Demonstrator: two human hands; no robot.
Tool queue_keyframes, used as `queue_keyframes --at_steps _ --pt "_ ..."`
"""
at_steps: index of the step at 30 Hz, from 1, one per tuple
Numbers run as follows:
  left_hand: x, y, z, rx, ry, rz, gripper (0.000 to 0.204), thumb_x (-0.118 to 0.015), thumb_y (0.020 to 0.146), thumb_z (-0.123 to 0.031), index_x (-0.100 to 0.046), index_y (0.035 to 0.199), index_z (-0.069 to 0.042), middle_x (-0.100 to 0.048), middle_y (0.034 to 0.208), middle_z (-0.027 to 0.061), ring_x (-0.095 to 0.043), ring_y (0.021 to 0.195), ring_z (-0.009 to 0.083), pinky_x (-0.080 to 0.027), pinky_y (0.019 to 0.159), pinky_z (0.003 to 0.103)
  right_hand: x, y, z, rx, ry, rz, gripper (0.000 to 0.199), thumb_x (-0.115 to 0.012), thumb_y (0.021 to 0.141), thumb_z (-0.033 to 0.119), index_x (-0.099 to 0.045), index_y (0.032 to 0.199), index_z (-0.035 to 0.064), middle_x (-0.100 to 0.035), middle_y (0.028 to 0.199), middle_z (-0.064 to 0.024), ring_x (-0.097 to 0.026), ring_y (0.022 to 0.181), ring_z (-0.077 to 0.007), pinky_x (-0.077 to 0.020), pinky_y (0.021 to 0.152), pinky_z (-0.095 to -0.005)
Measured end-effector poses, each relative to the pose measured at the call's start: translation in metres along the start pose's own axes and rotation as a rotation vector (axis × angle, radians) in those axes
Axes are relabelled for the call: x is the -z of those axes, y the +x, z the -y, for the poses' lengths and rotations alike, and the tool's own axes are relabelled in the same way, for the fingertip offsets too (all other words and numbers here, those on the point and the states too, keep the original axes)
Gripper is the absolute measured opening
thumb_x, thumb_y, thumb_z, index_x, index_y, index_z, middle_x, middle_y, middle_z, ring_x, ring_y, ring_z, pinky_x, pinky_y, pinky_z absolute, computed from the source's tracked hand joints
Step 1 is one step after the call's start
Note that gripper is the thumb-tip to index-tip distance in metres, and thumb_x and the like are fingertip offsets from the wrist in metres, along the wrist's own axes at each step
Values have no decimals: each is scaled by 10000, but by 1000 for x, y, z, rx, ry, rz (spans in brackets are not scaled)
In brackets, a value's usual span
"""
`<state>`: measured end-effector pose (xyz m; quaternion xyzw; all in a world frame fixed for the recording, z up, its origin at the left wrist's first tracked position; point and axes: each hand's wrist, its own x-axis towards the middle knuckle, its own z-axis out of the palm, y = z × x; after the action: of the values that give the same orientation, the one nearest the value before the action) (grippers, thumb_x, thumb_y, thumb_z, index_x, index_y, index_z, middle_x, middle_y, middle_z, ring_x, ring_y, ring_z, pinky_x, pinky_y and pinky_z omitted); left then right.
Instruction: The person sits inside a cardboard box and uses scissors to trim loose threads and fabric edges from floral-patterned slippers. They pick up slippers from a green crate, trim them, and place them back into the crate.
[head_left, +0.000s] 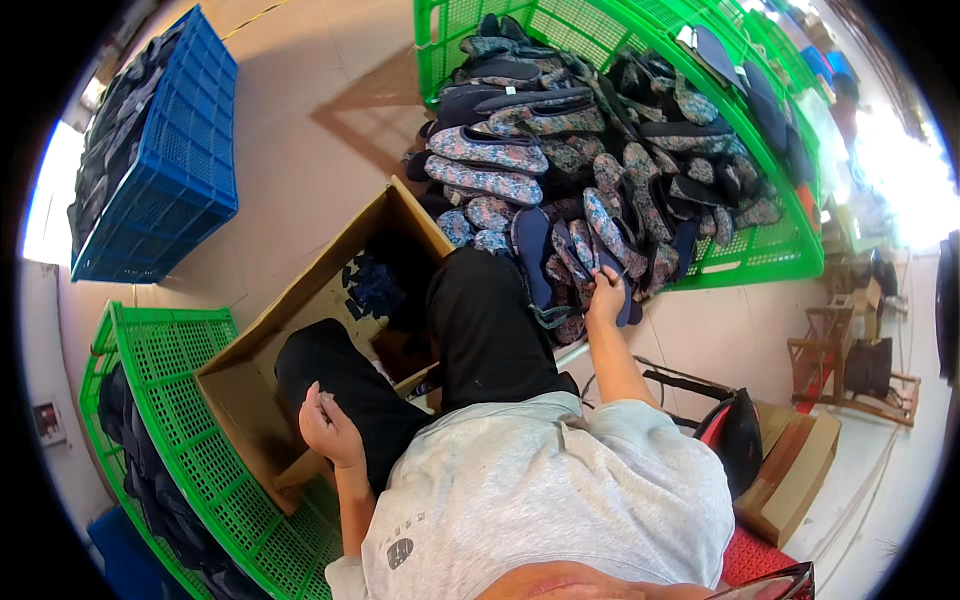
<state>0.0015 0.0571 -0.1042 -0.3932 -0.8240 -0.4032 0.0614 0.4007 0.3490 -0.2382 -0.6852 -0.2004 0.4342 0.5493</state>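
My right hand (603, 300) reaches to the near edge of a big heap of slippers (490, 150), with its fingers closed. Under its fingertips lie a floral slipper (606, 225) and the dark blue sole of another. A small dark thin tip shows beside the fingers; what it belongs to is too small to tell. Above my left knee, my left hand (332, 432) is held palm up with the fingers curled together. Whether anything is pinched in it cannot be made out. Most slippers are floral or dark blue and lie jumbled on one another.
An opened cardboard box (262, 345) stands around my legs, with dark scraps (373, 288) inside. Green crates (190, 370) stand at left and behind the heap (780, 190). A blue crate (185, 150) sits far left. At right are a taped carton (795, 470) and a wooden stool (850, 370).
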Motion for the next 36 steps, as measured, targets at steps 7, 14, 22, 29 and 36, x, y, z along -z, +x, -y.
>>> queue_keyframes --at_steps 7,14,22,29,36 --pt "0 5 -6 -41 210 27 194 -597 884 -19 -675 1060 -3 -595 744 73 -548 670 222 -448 649 356 -23 14 60 31 -40 51 337 -622 908 106 -527 1231 83 -669 833 -29 -467 554 -68 -317 423 -212" --pt "-3 9 -10 -67 244 47 188 -603 881 -24 -681 1052 -10 -570 720 67 -541 664 228 -446 650 360 -50 24 57 -84 -220 190 457 -687 881 167 -444 1261 93 -650 794 -40 -493 528 -72 -292 387 -203" --pt "2 6 -11 -114 182 26 194 -618 879 -18 -683 1061 -15 -587 746 67 -529 652 205 -442 625 336 -70 -39 77 -113 84 302 323 -699 885 156 -423 1051 143 -650 775 -53 -582 535 -101 -304 395 -195" --pt "6 6 -7 -79 40 -4 193 -621 850 18 -688 1029 -13 -590 740 100 -545 659 244 -448 633 348 -118 -124 125 69 172 1078 110 -556 1004 186 -469 1011 118 -669 812 -102 -574 549 -99 -333 423 -180" --pt "60 41 -12 767 -969 175 313 -535 986 -170 -560 1270 -40 -652 993 69 -629 930 151 -512 821 299 -140 -241 107 -30 -213 1822 146 -641 953 106 -538 1050 67 -670 894 -65 -652 746 -113 -523 612 -244"
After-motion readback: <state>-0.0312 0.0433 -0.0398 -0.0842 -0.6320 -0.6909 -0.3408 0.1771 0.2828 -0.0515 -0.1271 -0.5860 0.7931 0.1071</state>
